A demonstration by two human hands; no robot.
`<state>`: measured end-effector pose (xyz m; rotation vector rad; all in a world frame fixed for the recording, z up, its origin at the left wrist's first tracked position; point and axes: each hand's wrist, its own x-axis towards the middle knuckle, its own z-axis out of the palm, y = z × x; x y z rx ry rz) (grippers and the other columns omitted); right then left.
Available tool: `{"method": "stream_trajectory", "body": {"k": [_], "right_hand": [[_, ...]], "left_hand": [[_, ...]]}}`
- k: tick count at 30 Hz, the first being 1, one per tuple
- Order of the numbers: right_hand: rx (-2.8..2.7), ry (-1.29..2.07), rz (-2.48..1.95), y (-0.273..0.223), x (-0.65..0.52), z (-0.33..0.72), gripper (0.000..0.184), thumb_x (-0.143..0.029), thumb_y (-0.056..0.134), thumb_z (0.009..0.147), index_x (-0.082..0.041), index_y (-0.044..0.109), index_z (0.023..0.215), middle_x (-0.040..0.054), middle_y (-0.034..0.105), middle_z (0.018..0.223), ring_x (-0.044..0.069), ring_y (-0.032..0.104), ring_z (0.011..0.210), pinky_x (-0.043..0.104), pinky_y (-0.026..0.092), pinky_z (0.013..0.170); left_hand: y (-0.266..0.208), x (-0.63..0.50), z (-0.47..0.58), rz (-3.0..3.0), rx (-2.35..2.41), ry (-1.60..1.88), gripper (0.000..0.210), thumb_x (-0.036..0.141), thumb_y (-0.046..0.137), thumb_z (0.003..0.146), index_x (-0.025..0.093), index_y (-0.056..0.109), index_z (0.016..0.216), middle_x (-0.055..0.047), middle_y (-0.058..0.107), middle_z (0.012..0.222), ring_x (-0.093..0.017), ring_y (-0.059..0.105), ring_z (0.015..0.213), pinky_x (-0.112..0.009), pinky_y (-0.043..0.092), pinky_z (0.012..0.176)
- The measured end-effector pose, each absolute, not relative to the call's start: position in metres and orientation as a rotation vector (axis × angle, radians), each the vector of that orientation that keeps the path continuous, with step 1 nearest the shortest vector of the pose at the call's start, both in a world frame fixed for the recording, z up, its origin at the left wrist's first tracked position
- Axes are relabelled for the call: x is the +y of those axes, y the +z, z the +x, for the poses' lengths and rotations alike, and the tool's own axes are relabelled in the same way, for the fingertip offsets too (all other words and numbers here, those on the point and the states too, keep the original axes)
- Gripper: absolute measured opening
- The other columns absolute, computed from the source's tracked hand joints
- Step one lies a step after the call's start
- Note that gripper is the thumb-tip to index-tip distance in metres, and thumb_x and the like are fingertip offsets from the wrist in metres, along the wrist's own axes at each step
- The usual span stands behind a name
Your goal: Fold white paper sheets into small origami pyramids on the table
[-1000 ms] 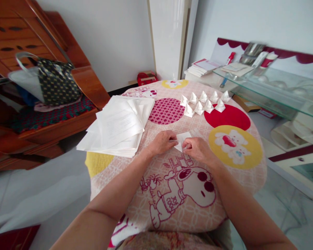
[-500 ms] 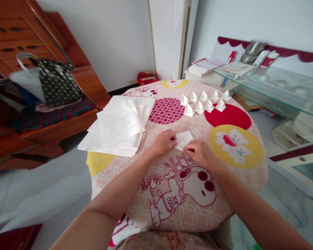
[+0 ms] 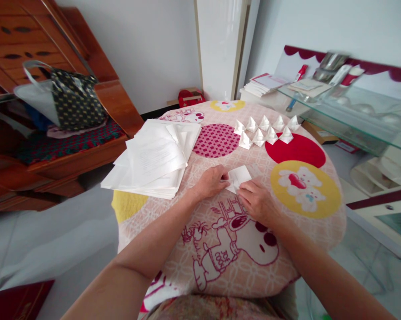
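Between my hands, a small folded piece of white paper (image 3: 239,175) lies at the middle of the cloth-covered table (image 3: 174,231). My left hand (image 3: 214,181) pinches its left edge, thumb and fingers together. At the paper's lower right edge, my right hand (image 3: 256,200) has its fingers bent and closed on it. Several folded white paper shapes with pointed tops (image 3: 258,138) stand in two rows beyond my hands. To the left lies a loose stack of white sheets (image 3: 154,155), some with faint print.
A wooden bench (image 3: 114,106) with a patterned bag (image 3: 77,100) stands at the left. On the right, a glass shelf (image 3: 360,106) comes close to the table's edge. Books (image 3: 263,84) lie behind the table, near a white cabinet (image 3: 217,49).
My right hand has turned slightly, its back now showing more, with the fingers still at the paper's edge. My left hand stays on the paper. The whole view has shifted a little.
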<state>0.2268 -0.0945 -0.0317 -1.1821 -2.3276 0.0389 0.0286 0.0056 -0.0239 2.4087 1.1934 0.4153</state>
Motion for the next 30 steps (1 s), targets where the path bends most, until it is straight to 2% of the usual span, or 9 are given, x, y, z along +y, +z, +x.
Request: {"method": "stream_trajectory", "body": {"k": [3,15,22,27,30], "right_hand": [[-2.352,0.149,-1.142,-0.0354,-0.0928,0.2307,0.029,-0.014,0.049,0.102,-0.018,0.070,0.083,0.0090,0.064,0.087,0.022,0.056,0.087,0.035,0.048,0.077],[-2.366,0.176,-1.122,-0.0401,-0.0921,0.2337,0.027,-0.016,0.053,0.100,-0.018,0.070,0.079,0.0094,0.063,0.086,0.022,0.056,0.085,0.037,0.049,0.077],[-2.349,0.218,-1.143,-0.0407,-0.0922,0.2337,0.024,-0.020,0.056,0.100,-0.020,0.073,0.083,0.0083,0.063,0.088,0.021,0.056,0.084,0.037,0.049,0.080],[-2.335,0.221,-1.141,-0.0410,-0.0917,0.2342,0.024,-0.015,0.054,0.098,-0.019,0.072,0.083,0.0095,0.065,0.088,0.023,0.058,0.087,0.037,0.051,0.081],[-2.312,0.210,-1.156,-0.0407,-0.0916,0.2339,0.020,-0.011,0.054,0.096,-0.018,0.072,0.091,0.0100,0.067,0.090,0.024,0.060,0.090,0.039,0.052,0.082]], "left_hand": [[-0.0235,0.0056,0.0292,2.406,1.195,0.407,0.002,0.016,0.069,0.082,0.017,0.069,0.084,-0.003,0.069,0.090,-0.017,0.063,0.081,-0.030,0.052,0.082],[-0.0178,0.0021,0.0331,2.367,1.279,0.378,0.003,0.017,0.067,0.082,0.017,0.069,0.080,-0.004,0.068,0.087,-0.017,0.062,0.079,-0.031,0.052,0.081],[-0.0186,0.0032,0.0343,2.382,1.285,0.369,0.006,0.015,0.063,0.081,0.016,0.068,0.079,-0.004,0.068,0.086,-0.017,0.061,0.078,-0.031,0.052,0.080],[-0.0185,0.0035,0.0342,2.375,1.286,0.355,0.005,0.015,0.064,0.080,0.016,0.069,0.079,-0.004,0.068,0.086,-0.017,0.062,0.078,-0.031,0.053,0.082],[-0.0188,0.0032,0.0341,2.366,1.284,0.368,0.005,0.015,0.064,0.079,0.016,0.069,0.079,-0.005,0.068,0.086,-0.018,0.062,0.079,-0.032,0.053,0.082]]}}
